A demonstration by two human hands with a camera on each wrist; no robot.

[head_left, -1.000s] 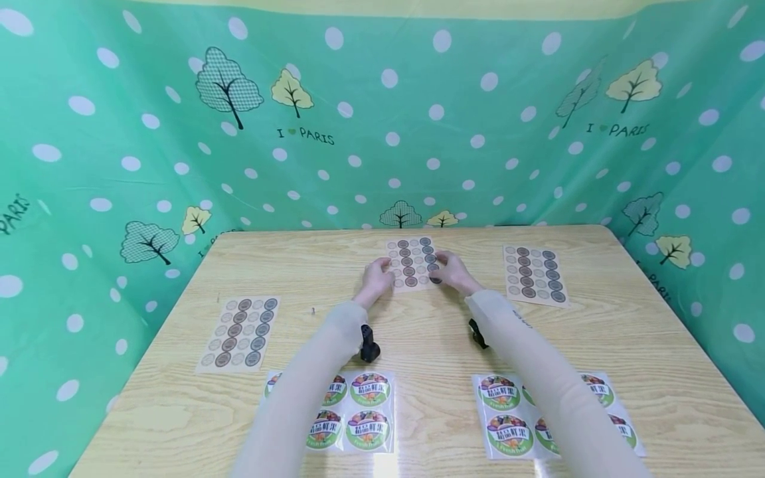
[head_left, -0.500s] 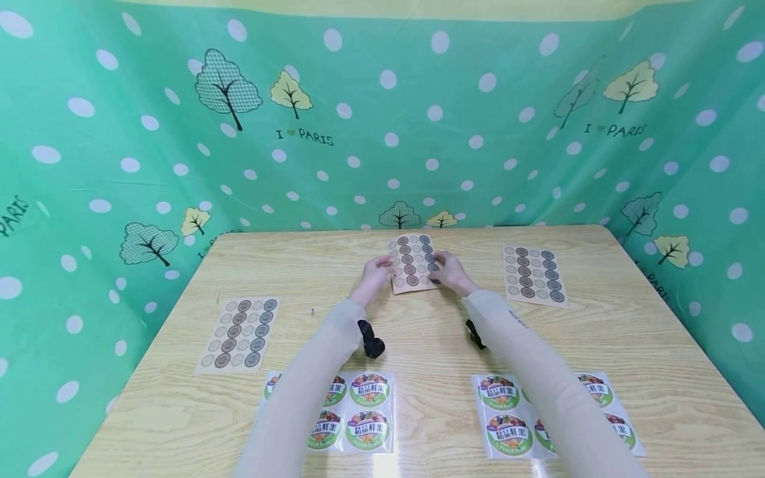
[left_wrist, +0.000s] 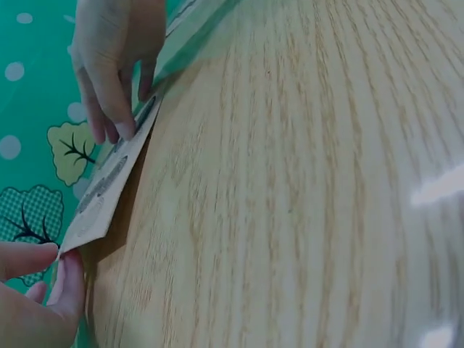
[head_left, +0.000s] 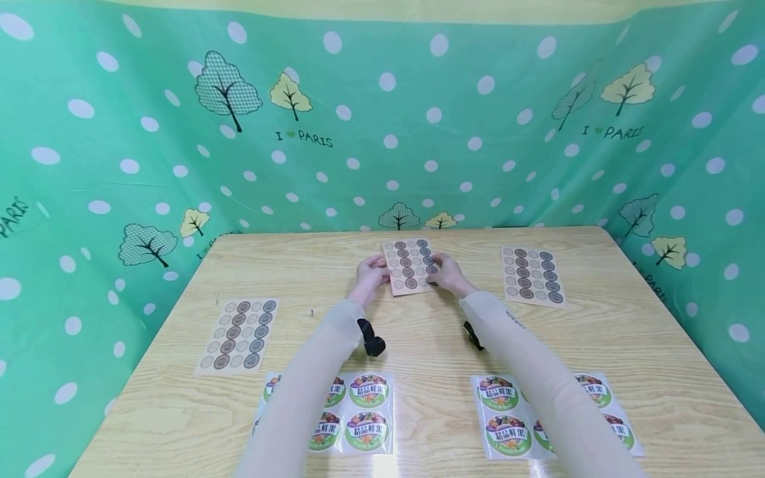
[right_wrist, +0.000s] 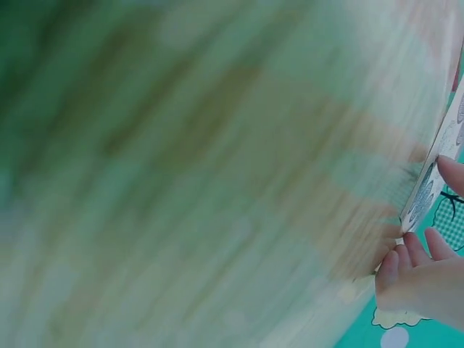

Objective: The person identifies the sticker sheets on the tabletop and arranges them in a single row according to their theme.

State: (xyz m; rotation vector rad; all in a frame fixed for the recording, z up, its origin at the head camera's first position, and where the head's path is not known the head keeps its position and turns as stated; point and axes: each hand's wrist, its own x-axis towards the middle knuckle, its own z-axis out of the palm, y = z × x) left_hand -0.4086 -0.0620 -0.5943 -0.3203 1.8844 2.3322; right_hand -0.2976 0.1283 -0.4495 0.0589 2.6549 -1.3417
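Note:
A tan sheet of round stickers (head_left: 410,267), printed in pale, brown and dark grey columns, is held at the far middle of the table. My left hand (head_left: 368,275) pinches its left edge between thumb and fingers; the left wrist view shows that grip at a corner of the sticker sheet (left_wrist: 101,206). At the opposite edge, my right hand (head_left: 449,273) has its thumb on top and fingers underneath, as the right wrist view shows. The sheet's near edge stands off the wood, with a shadow below it.
Similar tan sticker sheets lie at the left (head_left: 237,335) and the right (head_left: 533,275). Glossy fruit sticker sheets lie near the front, one (head_left: 367,413) partly under the left sleeve, another (head_left: 508,418) partly under the right. A green polka-dot curtain (head_left: 358,119) borders the table.
The middle sticker sheet has come up off the table at its near edge and shifted slightly left. Both hands moved a little left with it; the other sheets stayed put.

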